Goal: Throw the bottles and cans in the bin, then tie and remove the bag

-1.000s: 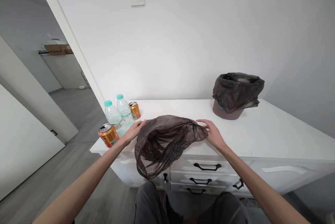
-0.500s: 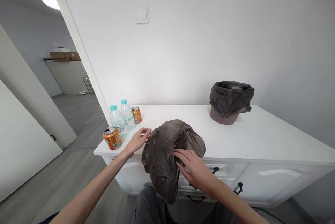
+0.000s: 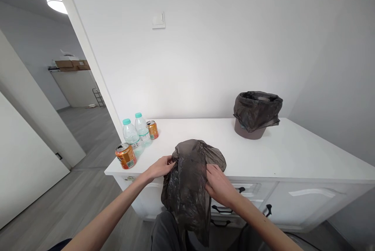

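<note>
A dark, thin plastic bag (image 3: 190, 188) drapes over the front edge of the white cabinet top, its lower part hanging towards my knees. My left hand (image 3: 161, 166) grips the bag's left side, fingertips tucked into the film. On the other side, my right hand (image 3: 219, 182) is closed on the bag's right edge, its fingertips hidden by the plastic. Between the hands the film is spread out. Part of the bag lies on the cabinet top behind my right hand.
Two clear bottles with teal caps (image 3: 131, 133) stand at the left, beside an orange can (image 3: 152, 129) and a nearer orange can (image 3: 125, 156). A bin (image 3: 250, 130) lined with a dark bag stands back right. Drawer handles (image 3: 222, 208) jut out below the white top (image 3: 293, 153).
My left hand has moved slightly right and down and closed on the bag. My right hand has shifted to its right edge. The bag is spread flatter and hangs lower.
</note>
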A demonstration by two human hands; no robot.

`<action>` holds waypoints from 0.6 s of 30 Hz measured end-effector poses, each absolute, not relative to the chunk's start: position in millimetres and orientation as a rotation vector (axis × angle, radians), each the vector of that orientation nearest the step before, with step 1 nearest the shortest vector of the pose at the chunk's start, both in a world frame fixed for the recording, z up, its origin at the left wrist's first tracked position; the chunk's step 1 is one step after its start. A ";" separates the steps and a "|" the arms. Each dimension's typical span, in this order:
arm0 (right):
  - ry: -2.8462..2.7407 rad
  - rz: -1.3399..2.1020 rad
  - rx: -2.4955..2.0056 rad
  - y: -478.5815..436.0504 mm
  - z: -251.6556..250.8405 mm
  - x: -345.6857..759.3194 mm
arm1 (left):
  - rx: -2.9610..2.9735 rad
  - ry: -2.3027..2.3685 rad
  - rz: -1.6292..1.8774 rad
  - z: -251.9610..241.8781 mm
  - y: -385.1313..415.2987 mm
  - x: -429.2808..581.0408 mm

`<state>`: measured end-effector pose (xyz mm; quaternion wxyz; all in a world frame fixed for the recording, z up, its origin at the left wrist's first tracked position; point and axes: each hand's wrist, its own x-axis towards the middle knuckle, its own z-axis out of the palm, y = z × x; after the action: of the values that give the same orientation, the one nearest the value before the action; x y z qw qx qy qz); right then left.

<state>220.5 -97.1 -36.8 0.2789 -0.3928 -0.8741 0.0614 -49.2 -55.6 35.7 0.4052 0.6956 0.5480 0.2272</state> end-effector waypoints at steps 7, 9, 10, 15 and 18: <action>-2.362 0.234 -1.062 -93.7 -39.1 226.7 | 1.766 1.295 0.682 37.8 -54.6 -46.7; -2.361 0.236 -1.054 -92.4 -40.5 228.1 | 1.766 1.303 0.697 39.3 -54.6 -46.1; -2.359 0.235 -1.049 -92.1 -41.1 228.5 | 1.768 1.304 0.706 39.7 -54.6 -45.9; -2.261 0.315 -1.022 -93.0 -39.7 227.7 | 1.783 1.305 0.739 40.0 -53.4 -45.2; -2.057 0.530 -1.027 -92.1 -35.3 226.2 | 1.773 1.289 0.778 39.8 -52.2 -43.6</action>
<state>226.2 -92.1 -35.3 0.3810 -0.4025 -0.8061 0.2076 -43.6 -52.2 39.8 0.3969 0.6997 0.5086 0.3070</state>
